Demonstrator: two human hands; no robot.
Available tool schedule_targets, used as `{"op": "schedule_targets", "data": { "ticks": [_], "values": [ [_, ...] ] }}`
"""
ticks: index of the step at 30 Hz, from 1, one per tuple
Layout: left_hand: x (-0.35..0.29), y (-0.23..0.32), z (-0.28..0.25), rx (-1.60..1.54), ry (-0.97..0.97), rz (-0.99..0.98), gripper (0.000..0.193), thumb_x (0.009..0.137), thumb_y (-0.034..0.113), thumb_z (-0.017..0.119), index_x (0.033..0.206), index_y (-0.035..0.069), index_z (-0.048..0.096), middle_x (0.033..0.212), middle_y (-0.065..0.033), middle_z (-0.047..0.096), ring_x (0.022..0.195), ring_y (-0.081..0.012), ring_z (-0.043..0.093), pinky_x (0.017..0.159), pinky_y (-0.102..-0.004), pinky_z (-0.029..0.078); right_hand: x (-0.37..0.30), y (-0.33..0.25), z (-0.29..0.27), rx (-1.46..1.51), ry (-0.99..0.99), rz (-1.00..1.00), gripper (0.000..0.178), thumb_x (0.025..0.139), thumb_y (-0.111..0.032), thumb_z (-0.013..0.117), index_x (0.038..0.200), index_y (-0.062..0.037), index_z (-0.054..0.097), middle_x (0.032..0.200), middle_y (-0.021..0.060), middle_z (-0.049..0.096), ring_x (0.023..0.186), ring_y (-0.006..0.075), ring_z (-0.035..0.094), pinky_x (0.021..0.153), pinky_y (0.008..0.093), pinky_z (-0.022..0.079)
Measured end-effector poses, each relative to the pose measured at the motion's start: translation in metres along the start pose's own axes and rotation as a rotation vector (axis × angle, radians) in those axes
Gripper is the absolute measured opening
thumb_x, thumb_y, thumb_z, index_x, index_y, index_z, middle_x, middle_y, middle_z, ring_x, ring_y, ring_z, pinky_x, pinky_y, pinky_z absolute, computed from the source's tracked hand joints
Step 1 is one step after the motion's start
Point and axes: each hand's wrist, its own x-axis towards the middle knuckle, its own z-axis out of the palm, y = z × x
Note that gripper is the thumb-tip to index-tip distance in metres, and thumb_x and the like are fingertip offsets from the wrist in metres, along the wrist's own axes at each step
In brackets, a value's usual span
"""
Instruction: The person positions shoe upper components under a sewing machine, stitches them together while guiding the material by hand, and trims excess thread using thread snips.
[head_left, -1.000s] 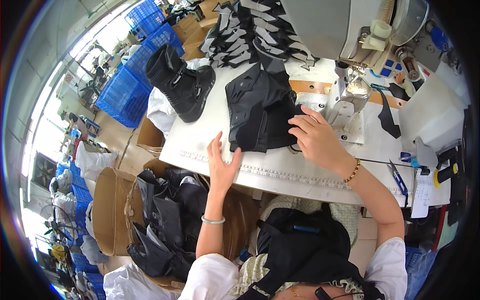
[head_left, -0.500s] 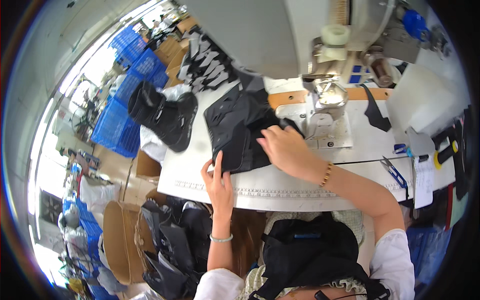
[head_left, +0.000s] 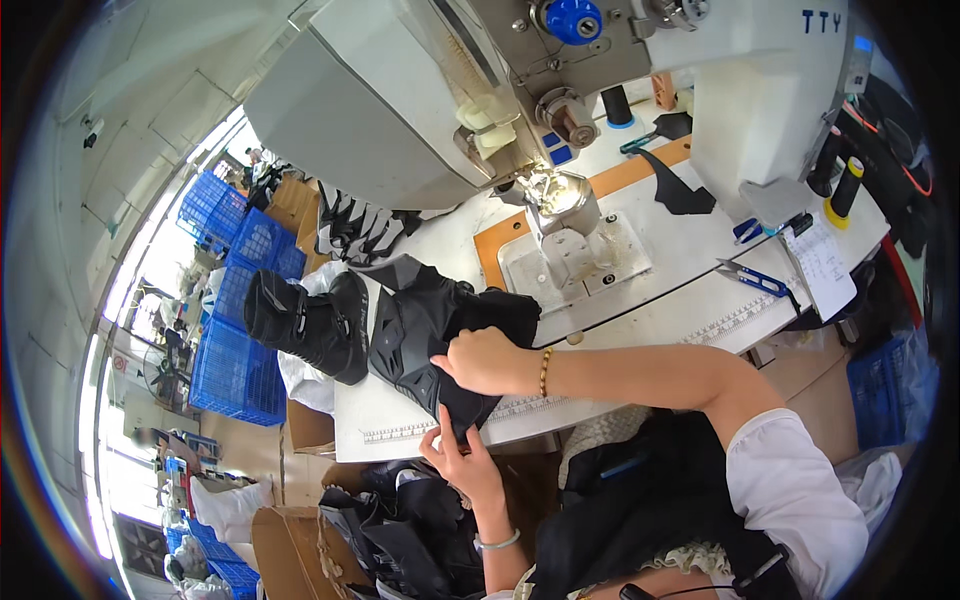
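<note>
A black boot upper (head_left: 405,345) with raised panels lies flat on the sewing table, left of the machine's needle area. My left hand (head_left: 465,462) grips its near edge at the table's front, one finger stretched over the top and the others partly under or beside the edge. Curled on the upper's right part is my right hand (head_left: 492,362), its fingers pressed together against the black material; the fingertips are partly hidden. A black boot (head_left: 335,325) lies beside the upper on the left, touching or nearly touching it.
The sewing machine's presser area (head_left: 565,215) stands behind the hands. To the right lie thread snips (head_left: 755,278), a paper pad (head_left: 818,262), a thread cone (head_left: 846,190) and a dark cut piece (head_left: 675,182). Blue crates (head_left: 235,370) stand at left; a cardboard box (head_left: 290,550) sits below.
The view has turned, showing more of the machine. Against the table, the upper has shifted left and nearer the front edge. My right hand has moved with it, farther from the needle area.
</note>
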Motion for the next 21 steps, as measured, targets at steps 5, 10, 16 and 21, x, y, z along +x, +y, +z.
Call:
{"op": "schedule_targets", "data": {
  "ticks": [5, 10, 16, 21],
  "values": [
    [-0.013, 0.01, 0.005, -0.088, -0.041, -0.054, 0.046, 0.075, -0.001, 0.064, 0.119, 0.008, 0.055, 0.092, -0.0086, 0.043, 0.064, -0.0143, 0.044, 0.053, -0.0258, 0.039, 0.028, 0.025, 0.02, 0.91, -0.06, 0.503, 0.043, 0.082, -0.032, 0.062, 0.06, 0.0016, 0.048, 0.048, 0.0062, 0.046, 0.046, 0.0125, 0.047, 0.045, 0.0306, 0.038],
    [-0.025, 0.022, -0.001, -0.109, -0.041, 0.035, 0.03, 0.081, 0.004, 0.058, 0.111, 0.0, 0.057, 0.099, -0.0113, 0.046, 0.067, -0.0136, 0.051, 0.056, -0.0235, 0.042, 0.049, 0.027, 0.034, 0.836, 0.16, 0.316, 0.043, 0.08, -0.028, 0.063, 0.054, 0.0021, 0.047, 0.049, 0.0092, 0.048, 0.045, 0.0146, 0.045, 0.046, 0.0338, 0.038],
    [0.039, 0.051, 0.04, -1.432, -0.229, -0.653, 0.061, 0.093, 0.041, 0.041, 0.126, -0.01, 0.035, 0.112, -0.0202, 0.053, 0.093, -0.0261, 0.058, 0.084, -0.033, 0.044, 0.083, 0.015, 0.003, 1.285, 0.136, 0.44, 0.039, 0.081, -0.034, 0.065, 0.058, -0.0078, 0.049, 0.053, -0.0037, 0.046, 0.045, 0.0044, 0.038, 0.041, 0.0222, 0.03],
    [0.082, 0.057, 0.041, -0.913, -0.337, -0.514, 0.065, 0.092, 0.047, 0.039, 0.117, -0.013, 0.043, 0.095, -0.0212, 0.062, 0.09, -0.0289, 0.062, 0.083, -0.0368, 0.048, 0.093, 0.034, -0.043, 1.245, 0.083, 0.384, 0.041, 0.08, -0.036, 0.067, 0.055, -0.0133, 0.043, 0.052, -0.0062, 0.041, 0.045, 0.0025, 0.036, 0.041, 0.0199, 0.027]
  ]
}}
